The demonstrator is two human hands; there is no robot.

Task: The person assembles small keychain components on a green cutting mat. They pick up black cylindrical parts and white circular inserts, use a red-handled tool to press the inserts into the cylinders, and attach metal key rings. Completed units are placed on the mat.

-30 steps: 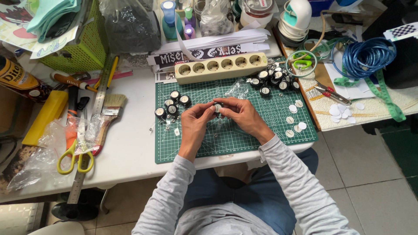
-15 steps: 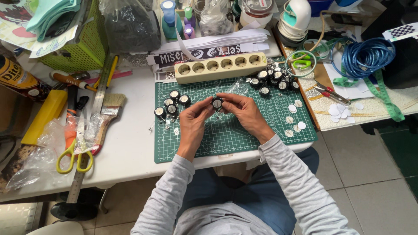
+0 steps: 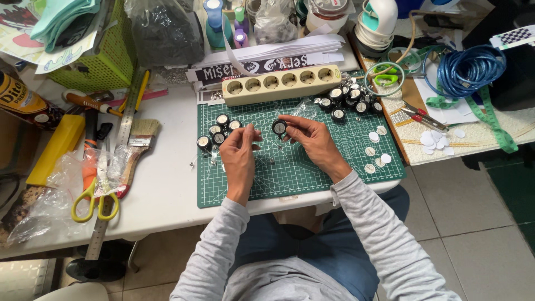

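The right hand (image 3: 312, 142) pinches a small round black part with a white face (image 3: 279, 128) between thumb and fingertips, holding it just above the green cutting mat (image 3: 312, 178), a little behind the mat's middle. The left hand (image 3: 238, 150) is raised just beside it, fingers curled together at the tips; whether they grip anything is too small to tell. Both forearms wear grey sleeves.

A cluster of the same black round parts (image 3: 218, 131) lies on the mat near its back left corner, just left of the left hand. A second heap of black parts (image 3: 350, 100) sits at the mat's back right corner. White paper discs (image 3: 376, 150) lie scattered along the mat's right edge, and more white discs (image 3: 434, 139) rest on the board to the right.

A beige power strip (image 3: 281, 83) lies along the mat's back edge. On the white table's left side are yellow-handled scissors (image 3: 93, 203), a flat paintbrush (image 3: 136, 150) and a steel ruler (image 3: 114, 167). A green basket (image 3: 95, 61) stands at the back left corner; a coil of blue cable (image 3: 468, 67) lies at the back right
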